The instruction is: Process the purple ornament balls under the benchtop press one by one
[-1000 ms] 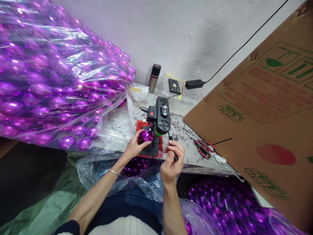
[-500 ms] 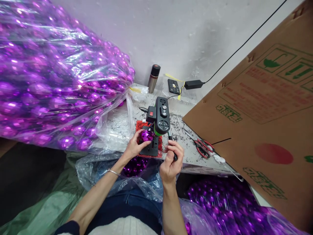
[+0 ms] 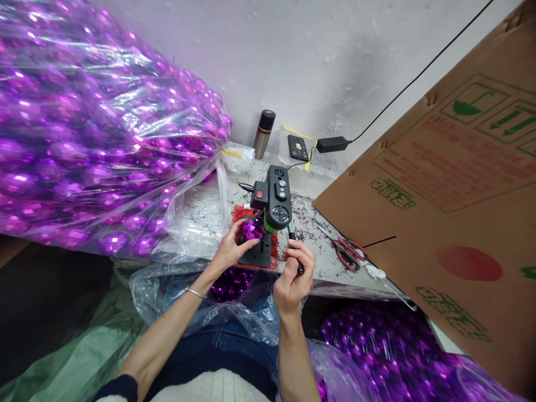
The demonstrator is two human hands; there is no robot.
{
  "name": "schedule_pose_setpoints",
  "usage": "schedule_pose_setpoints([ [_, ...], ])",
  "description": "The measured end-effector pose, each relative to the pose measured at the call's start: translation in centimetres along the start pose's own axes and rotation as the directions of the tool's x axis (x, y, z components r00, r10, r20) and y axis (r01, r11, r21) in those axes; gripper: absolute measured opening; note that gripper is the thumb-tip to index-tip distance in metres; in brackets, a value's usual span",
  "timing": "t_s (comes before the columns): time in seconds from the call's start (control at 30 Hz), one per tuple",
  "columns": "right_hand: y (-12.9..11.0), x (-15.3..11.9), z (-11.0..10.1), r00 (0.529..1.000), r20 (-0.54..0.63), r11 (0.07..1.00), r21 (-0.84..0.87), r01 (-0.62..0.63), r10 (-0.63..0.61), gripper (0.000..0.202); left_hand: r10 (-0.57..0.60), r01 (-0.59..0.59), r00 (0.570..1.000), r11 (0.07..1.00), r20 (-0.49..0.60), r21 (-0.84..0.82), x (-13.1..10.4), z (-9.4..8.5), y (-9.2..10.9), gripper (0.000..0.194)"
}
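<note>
A shiny purple faceted ball [image 3: 252,229] is held between the thumb and fingers of my left hand [image 3: 229,247]. It sits beside the black head of a small bench drill press [image 3: 278,195], above the dark metal base [image 3: 260,254]. My right hand [image 3: 295,276] is closed around the black-tipped lever handle [image 3: 300,268] on the machine's right side. Under the base lies a red mat [image 3: 274,245] strewn with dark shavings. The machine's head hides the ball's contact point.
A big clear bag of purple balls [image 3: 104,139] fills the left. On the table [image 3: 307,245] stand a thermos [image 3: 263,134], a phone [image 3: 297,147], a power adapter [image 3: 333,144] and red-handled scissors [image 3: 349,252]. A large cardboard box [image 3: 444,184] leans in at right. More purple balls [image 3: 385,346] lie below.
</note>
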State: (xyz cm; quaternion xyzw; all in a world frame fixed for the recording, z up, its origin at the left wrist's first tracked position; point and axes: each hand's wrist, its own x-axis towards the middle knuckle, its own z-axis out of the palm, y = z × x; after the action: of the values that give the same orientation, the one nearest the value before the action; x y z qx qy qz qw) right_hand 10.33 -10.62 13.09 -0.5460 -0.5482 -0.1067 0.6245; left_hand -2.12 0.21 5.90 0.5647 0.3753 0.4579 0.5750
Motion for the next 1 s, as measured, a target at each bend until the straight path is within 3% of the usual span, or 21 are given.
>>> schedule_pose_setpoints([
  [0.2, -0.1, 0.1, 0.1, 1.0, -0.001, 1.0, -0.008, 0.008, -0.008, 0.013, 0.004, -0.003, 1.0, 0.999, -0.022, 0.039, 0.2, 0.0, 0.3, 0.069],
  [0.37, -0.1, 0.1, 0.0, 1.0, 0.003, 1.0, -0.001, 0.025, -0.025, 0.016, -0.02, 0.02, 0.999, 1.0, 0.027, 0.002, -0.5, -0.3, 0.9, 0.074],
  [0.53, 0.0, -0.5, -0.3, 0.999, -0.035, 1.0, -0.009, -0.002, 0.002, 0.039, -0.172, 0.175, 0.985, 0.958, 0.033, -0.227, -3.3, -1.3, 1.4, 0.071],
  [0.67, 0.0, -2.3, -0.7, 0.994, -0.086, 0.997, -0.007, -0.073, 0.072, 0.056, -0.303, 0.335, 0.942, 0.835, 0.142, -0.437, -6.7, -1.9, 2.1, 0.07],
  [0.87, -1.0, -7.7, -2.1, 0.985, 0.174, 0.998, -0.059, -0.014, 0.024, 0.057, -0.373, 0.468, 0.878, 0.799, 0.299, -0.377, -10.7, -1.4, 2.6, 0.071],
  [0.93, -1.7, -10.1, -3.0, 0.97, 0.22, 0.987, -0.145, -0.068, 0.099, 0.064, -0.421, 0.541, 0.828, 0.774, 0.371, -0.328, -12.1, -0.7, 2.1, 0.069],
  [1.0, -2.4, -12.6, -4.1, 0.944, 0.249, 0.954, -0.259, -0.149, 0.215, 0.067, -0.473, 0.63, 0.748, 0.726, 0.466, -0.274, -13.5, 0.2, 1.2, 0.066],
])
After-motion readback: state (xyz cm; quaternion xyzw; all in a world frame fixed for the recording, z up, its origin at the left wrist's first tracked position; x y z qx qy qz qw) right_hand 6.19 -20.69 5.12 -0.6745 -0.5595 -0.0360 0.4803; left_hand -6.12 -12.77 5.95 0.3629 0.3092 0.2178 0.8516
